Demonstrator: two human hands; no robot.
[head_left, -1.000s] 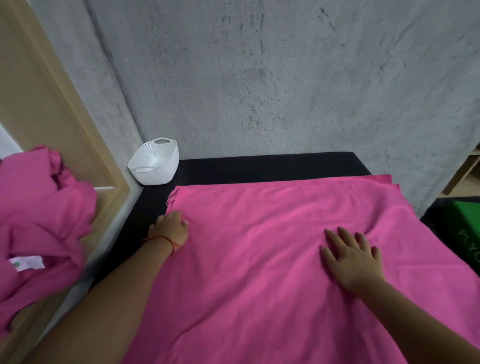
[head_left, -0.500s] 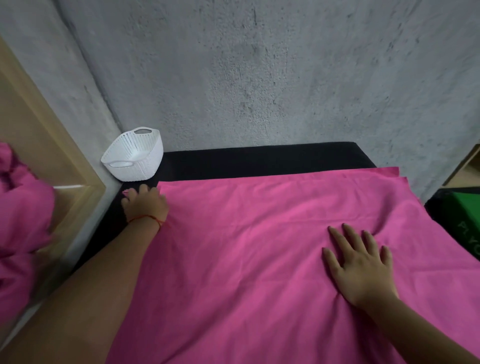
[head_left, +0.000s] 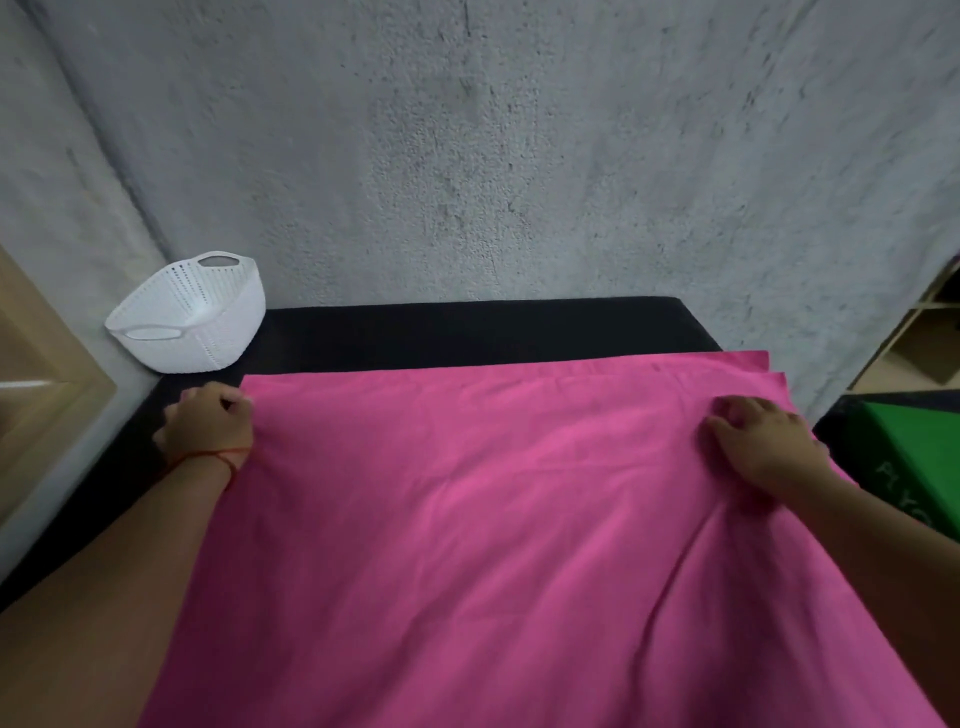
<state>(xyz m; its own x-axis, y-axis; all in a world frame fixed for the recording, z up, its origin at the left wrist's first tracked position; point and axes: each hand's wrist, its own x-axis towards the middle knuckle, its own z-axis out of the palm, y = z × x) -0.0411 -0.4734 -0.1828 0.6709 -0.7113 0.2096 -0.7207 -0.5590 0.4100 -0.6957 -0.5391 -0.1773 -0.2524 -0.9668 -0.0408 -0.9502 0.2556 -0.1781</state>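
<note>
Where the pink cloth (head_left: 467, 519) lies: spread flat between the two hands and running from them back toward the person, over a black surface (head_left: 467, 327); it fills most of the view.
Left hand (head_left: 208, 426): fingers curled, pinching the cloth's far left corner; the rest of the hand sits just off the cloth's edge, on the black surface.
Right hand (head_left: 763, 441): knuckles up, fingers curled down into the cloth near its far right corner and gripping it; creases run from under this hand back toward the person.
Cloth layers: just beyond the right hand two pink edges show, one slightly behind the other, so the cloth is doubled there.
Red string (head_left: 218, 457): tied round the left wrist.
Bare black strip: beyond both hands, up to the wall, with a narrow margin outside the left hand.
White basket (head_left: 192, 317): perforated plastic with handle slots, beyond the left hand and a little to its outer side, close against the wall, apart from hand and cloth.
Grey wall (head_left: 519, 156): rough plaster, rising beyond both hands.
Green object (head_left: 904, 447): outside the right hand, lower than the cloth; its pale lettering is too blurred to read.
Wooden frame (head_left: 41, 374): outside the left hand.
Wooden shelf (head_left: 930, 338): beyond and outside the right hand.
</note>
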